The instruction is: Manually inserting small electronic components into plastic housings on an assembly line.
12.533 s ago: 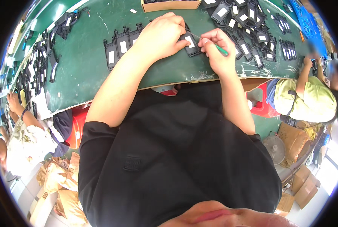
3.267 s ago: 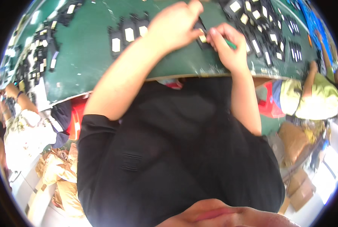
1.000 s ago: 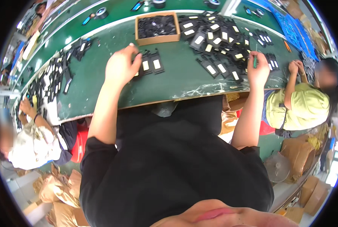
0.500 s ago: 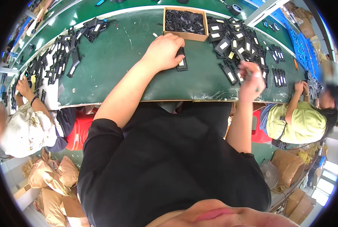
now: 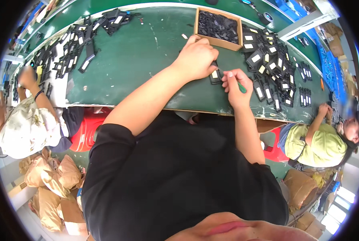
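At the near middle of the green bench, your left hand lies curled over a small black part with a pale label, fingers pressing it to the mat. Your right hand is closed around a green-handled tool, thumb and forefinger pinched just beside the part's right edge; the tool's tip is hidden, so its contact cannot be told.

Risks, as judged:
- Your left fingers cover most of the part, so you work half blind. The tip could skid onto the label or your fingertip.
- Loose hold-down lets the part slide toward the near edge.
- The rows of finished labelled parts lie just right of your wrist; a sweep scatters them.
- The cardboard box of black pieces sits just beyond your left knuckles, so reaching could knock it.
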The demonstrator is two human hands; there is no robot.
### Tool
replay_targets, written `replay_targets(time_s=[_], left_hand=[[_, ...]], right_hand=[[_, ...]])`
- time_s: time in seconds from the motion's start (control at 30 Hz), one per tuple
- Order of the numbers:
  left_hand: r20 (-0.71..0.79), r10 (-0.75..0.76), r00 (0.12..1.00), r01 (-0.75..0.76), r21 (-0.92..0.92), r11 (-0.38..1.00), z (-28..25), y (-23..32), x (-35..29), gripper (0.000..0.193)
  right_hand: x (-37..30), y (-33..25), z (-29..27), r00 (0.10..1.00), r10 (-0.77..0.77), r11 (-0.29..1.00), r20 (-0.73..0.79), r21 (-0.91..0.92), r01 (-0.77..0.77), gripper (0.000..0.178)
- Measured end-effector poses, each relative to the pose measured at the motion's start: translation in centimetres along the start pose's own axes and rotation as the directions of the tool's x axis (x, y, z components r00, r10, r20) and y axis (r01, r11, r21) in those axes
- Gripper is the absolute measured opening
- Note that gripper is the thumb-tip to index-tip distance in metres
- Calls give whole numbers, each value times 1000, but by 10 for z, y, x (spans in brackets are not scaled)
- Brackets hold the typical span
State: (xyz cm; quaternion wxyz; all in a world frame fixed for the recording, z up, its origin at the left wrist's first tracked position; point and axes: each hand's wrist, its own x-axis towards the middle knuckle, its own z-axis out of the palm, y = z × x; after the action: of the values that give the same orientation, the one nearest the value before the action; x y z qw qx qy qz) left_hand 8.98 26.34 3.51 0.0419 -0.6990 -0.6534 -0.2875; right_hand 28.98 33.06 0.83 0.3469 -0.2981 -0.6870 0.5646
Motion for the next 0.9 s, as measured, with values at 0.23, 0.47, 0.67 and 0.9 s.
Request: replay_targets(time_s=[0.23,0.47,0.67,0.9], left_hand=[[24,46,999,-47,23,999,3,-3,-1,25],[71,67,995,-67,-8,998,2,-5,-3,26],[84,102,991,-97,-55,994,3,-7,-5,24],[140,56,989,-38,-130,991,5,-11,-5,22]], right_hand=[[1,3,-4,999,32,999,-10,38,-31,10],[6,3,0,1000,12,999,17,-32,-11,9],[5,2,-1,999,-34,996,39,-81,37,9],[6,1,1,1000,-17,997,14,-75,18,11]])
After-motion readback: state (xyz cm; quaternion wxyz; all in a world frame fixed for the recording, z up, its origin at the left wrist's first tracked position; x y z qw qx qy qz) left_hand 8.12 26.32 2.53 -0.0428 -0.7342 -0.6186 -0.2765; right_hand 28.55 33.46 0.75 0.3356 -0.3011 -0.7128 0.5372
